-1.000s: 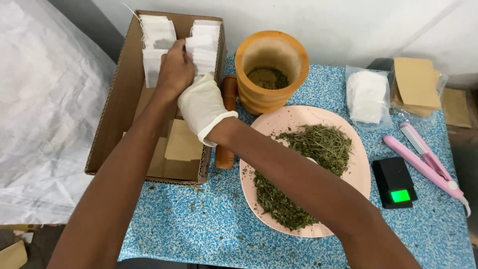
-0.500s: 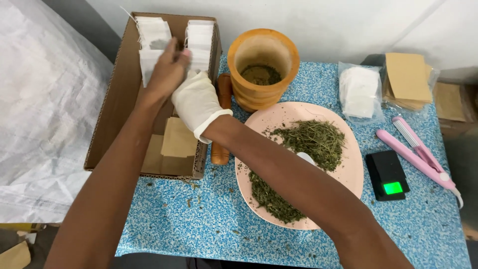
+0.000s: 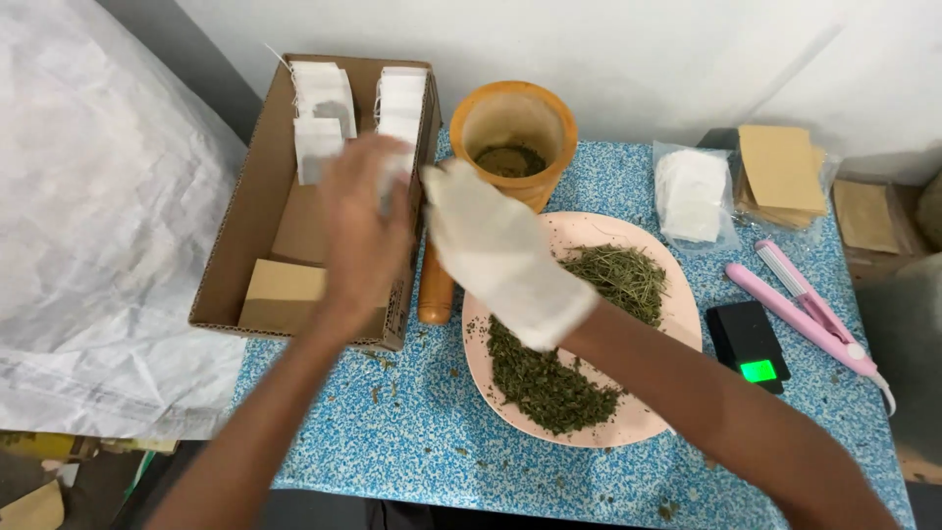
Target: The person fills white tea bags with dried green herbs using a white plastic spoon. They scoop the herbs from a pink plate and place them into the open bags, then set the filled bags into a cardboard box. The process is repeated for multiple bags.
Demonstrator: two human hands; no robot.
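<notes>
My bare left hand (image 3: 358, 236) hovers, motion-blurred, over the right side of an open cardboard box (image 3: 231, 245). A white patch shows at its fingertips; I cannot tell if it is held. Two rows of small white filter bags (image 3: 319, 98) stand at the far end of the box. My right hand (image 3: 500, 255) wears a white glove and is flat and empty, above the wooden pestle (image 3: 435, 290) and the left rim of a pink plate (image 3: 589, 231). Dried green herbs (image 3: 549, 378) lie heaped on the plate.
An orange wooden mortar (image 3: 515, 123) stands behind the plate. To the right are a plastic pack of white bags (image 3: 692, 191), brown envelopes (image 3: 780, 167), a pink flat-iron sealer (image 3: 800, 304) and a small black scale (image 3: 751, 344). A white sack (image 3: 88, 245) lies left of the blue speckled table (image 3: 392, 432).
Both hands have drawn back from the far end of the box toward me; the gloved right hand now hangs over the plate's edge.
</notes>
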